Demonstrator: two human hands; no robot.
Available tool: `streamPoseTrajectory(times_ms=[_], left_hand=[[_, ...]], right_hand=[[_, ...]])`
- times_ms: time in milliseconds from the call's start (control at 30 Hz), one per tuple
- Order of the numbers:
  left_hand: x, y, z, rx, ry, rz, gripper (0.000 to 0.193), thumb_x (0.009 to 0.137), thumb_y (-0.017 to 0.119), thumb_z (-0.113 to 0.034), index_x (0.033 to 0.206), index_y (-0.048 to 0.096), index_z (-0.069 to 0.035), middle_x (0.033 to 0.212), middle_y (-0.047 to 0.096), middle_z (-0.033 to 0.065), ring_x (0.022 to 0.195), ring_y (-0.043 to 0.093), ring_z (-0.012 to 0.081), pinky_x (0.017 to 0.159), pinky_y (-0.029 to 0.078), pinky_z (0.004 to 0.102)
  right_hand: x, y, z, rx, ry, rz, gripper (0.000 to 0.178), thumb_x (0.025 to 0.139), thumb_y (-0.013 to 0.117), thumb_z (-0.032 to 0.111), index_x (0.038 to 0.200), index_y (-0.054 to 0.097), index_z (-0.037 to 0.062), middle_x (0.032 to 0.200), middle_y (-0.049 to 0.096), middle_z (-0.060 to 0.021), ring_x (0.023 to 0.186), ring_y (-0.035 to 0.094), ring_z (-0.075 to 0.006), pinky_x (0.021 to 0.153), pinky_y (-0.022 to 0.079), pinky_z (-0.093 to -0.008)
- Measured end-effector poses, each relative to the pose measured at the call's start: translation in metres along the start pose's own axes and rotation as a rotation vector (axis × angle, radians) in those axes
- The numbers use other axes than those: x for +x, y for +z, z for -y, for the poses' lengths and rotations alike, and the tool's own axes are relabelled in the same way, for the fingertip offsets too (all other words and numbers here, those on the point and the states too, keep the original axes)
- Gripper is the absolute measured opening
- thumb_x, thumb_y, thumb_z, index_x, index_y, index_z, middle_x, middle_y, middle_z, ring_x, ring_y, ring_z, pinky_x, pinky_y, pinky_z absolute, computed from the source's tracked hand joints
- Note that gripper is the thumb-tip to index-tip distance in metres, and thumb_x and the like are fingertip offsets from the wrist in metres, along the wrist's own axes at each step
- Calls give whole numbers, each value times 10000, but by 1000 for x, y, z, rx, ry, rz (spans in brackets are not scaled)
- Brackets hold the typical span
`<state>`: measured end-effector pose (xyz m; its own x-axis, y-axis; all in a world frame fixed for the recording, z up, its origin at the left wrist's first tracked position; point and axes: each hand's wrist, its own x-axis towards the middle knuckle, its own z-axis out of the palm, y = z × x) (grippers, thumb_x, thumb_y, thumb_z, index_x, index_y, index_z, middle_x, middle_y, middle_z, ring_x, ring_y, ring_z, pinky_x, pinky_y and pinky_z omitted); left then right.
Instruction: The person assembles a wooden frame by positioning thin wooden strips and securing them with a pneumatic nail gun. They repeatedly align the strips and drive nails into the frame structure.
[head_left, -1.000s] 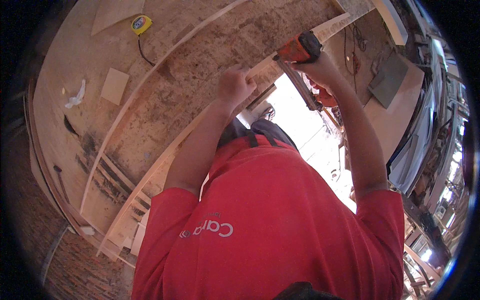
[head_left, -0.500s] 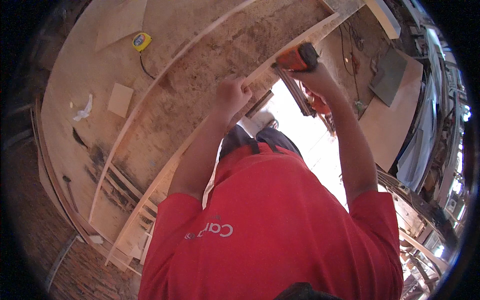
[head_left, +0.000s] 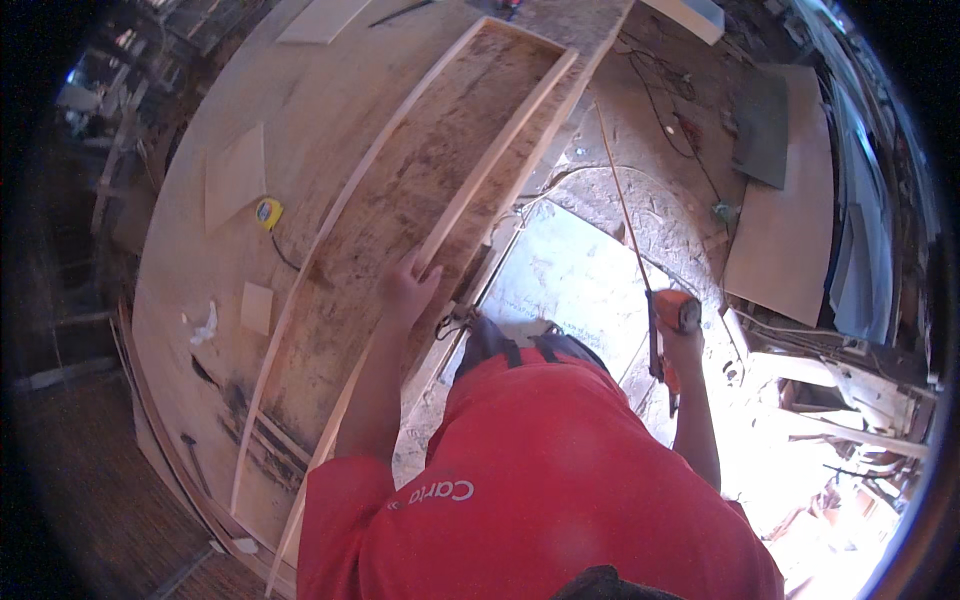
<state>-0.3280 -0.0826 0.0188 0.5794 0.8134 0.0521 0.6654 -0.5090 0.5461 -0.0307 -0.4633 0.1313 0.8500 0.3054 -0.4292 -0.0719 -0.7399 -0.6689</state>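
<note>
A long narrow frame of pale wooden strips (head_left: 497, 152) lies on the worktable, joined by a short strip at its far end. My left hand (head_left: 410, 288) is closed round the near long strip, about midway along it. Off the table to the right, my right hand (head_left: 686, 348) grips an orange and black nail gun (head_left: 675, 312), held apart from the frame. A thin brown hose (head_left: 622, 185) runs up and away from close beside the nail gun. The fingers of my right hand are partly hidden by the tool.
On the wooden worktable (head_left: 330, 110) lie a yellow tape measure (head_left: 268, 212), a small square board (head_left: 257, 308) and a crumpled white scrap (head_left: 205, 324). Sheets of board (head_left: 790, 220) lean at the right. Cables and a bright panel (head_left: 560, 270) lie on the floor.
My right hand has drawn the nail gun away from the near strip, to the right and toward me. My left hand stays on the strip. The view has shifted, revealing the frame's far end.
</note>
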Motion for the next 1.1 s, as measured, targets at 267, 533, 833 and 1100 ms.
streamPoseTrajectory(times_ms=[267, 533, 833, 1100], left_hand=[[-36, 17, 19, 17, -106, -122, 528, 807, 839, -258, 1242, 683, -1, 1121, 726, 193, 1035, 709, 373, 880, 577, 438], [-53, 1, -11, 157, -99, -156, 581, 776, 849, -256, 1253, 671, 23, 1207, 695, 219, 1142, 640, 414, 983, 528, 476], [-69, 29, -98, 307, 169, -384, 495, 765, 754, -236, 1203, 702, -11, 1168, 704, 197, 1145, 634, 378, 968, 516, 513], [-55, 115, -165, -85, 154, 128, 292, 751, 749, -237, 1003, 772, -92, 976, 715, 130, 959, 689, 342, 846, 544, 489]], right_hand=[[-46, -84, -256, -371, 257, -256, 512, 836, 786, 513, 980, 773, 22, 882, 757, -243, 914, 754, -399, 754, 567, -492], [-20, -121, -360, 11, 220, -391, 467, 816, 855, 277, 1149, 710, -16, 965, 753, -163, 763, 727, -283, 647, 570, -427], [95, -182, -220, 178, 157, -269, 605, 816, 856, 178, 1350, 605, 45, 1205, 681, -132, 847, 671, -222, 595, 534, -381], [181, -269, -81, -155, -166, -379, 577, 831, 838, 182, 1343, 612, 41, 1212, 680, -135, 874, 668, -224, 627, 534, -382]])
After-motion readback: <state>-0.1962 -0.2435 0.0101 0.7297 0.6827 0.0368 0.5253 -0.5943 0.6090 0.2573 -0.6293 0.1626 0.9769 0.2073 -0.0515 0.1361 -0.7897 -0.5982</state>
